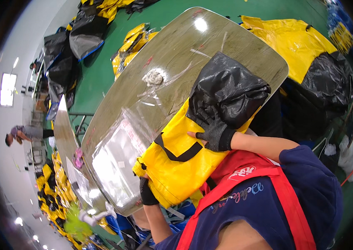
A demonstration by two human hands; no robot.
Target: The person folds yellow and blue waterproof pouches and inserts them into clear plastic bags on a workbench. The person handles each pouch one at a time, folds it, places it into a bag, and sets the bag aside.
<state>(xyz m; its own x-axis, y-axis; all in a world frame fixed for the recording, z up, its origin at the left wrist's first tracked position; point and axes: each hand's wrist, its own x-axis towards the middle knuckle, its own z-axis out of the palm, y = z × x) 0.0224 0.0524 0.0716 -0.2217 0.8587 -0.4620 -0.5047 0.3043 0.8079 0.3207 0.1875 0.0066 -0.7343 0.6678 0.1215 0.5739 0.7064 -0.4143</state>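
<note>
A yellow bag (pixel 176 166) with a black strap and a crumpled black upper part (pixel 230 89) lies on the near end of a long grey table (pixel 176 46). My right hand (pixel 213 134), in a black fingerless glove, presses flat on the bag where yellow meets black. My left hand (pixel 146 192), also gloved, grips the bag's lower corner at the table edge. My dark blue top and red vest fill the bottom right.
Clear plastic bags (pixel 116 162) lie on the table beside the bag, with a white tangled wad (pixel 154 77) farther along. Yellow and black bags are piled on the green floor (pixel 101 75) and at the right (pixel 301 46). A person (pixel 22 134) stands far left.
</note>
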